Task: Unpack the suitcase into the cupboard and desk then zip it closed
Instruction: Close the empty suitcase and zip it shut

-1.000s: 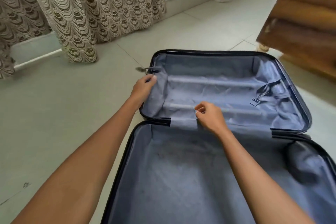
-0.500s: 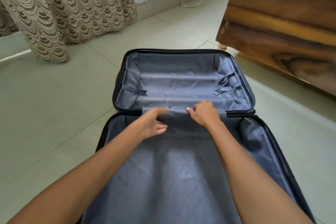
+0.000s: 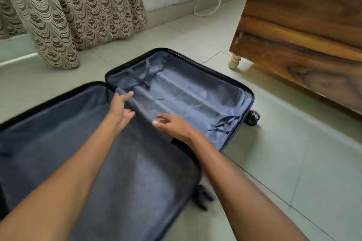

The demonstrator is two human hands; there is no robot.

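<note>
The suitcase (image 3: pixel 186 100) was found lying open on the tiled floor (image 3: pixel 293 162), near a piece of wooden furniture (image 3: pixel 303 35). Nothing was seen in either grey-lined half except the loose straps (image 3: pixel 223 123) of the far one. Half a second before, the fold of lining along the hinge had been pinched by both hands, held close together. That fold had now been let go by the right hand (image 3: pixel 174 126), which was held just above it, fingers loosely spread and nothing in them. The left hand (image 3: pixel 120 109) was laid against the fold, fingers straight and splayed, with no grip that could be made out. The unpacking was therefore judged done, with closing and zipping left. Against the earlier frame, the case was seen at a slant rather than square-on, and a wheel (image 3: pixel 252 117) had come into view.
</note>
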